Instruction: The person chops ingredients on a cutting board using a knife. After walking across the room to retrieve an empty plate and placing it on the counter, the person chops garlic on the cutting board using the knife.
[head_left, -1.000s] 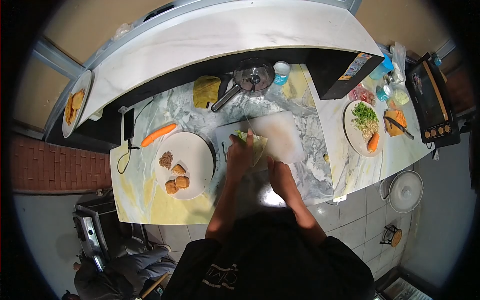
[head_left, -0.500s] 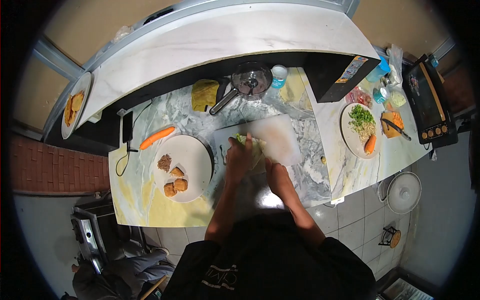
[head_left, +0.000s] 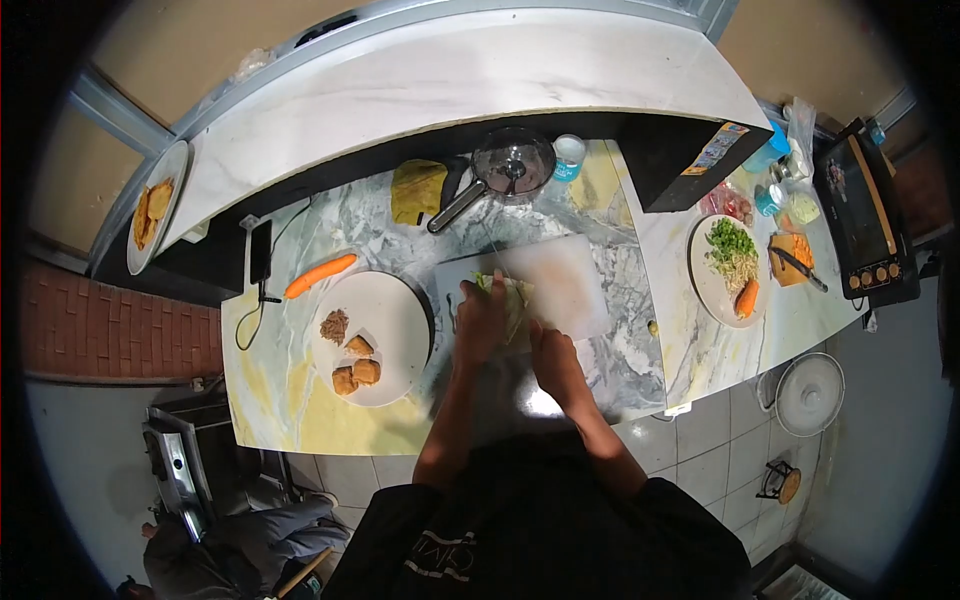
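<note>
On the white cutting board [head_left: 570,285], my left hand [head_left: 481,318] is closed over a pale green piece of cabbage [head_left: 517,294], its fingers curled along the left side. My right hand [head_left: 554,358] wraps round the handle of a knife, just below and to the right of the cabbage. The blade is seen nearly edge-on, a thin line against the leaves, and most of the handle is hidden in my fist. I cannot tell how deep the blade sits in the cabbage.
Left of the board are a plate [head_left: 400,310] with fried pieces and brown shreds, and a carrot [head_left: 320,275]. Behind stand a pan [head_left: 513,165] and a can [head_left: 568,158]. To the right are a plate of chopped greens [head_left: 731,240], another knife [head_left: 800,268] and an oven [head_left: 865,215].
The whole view has shifted slightly right and down. Both hands keep their places on the cabbage and knife, with only a small movement of the right hand.
</note>
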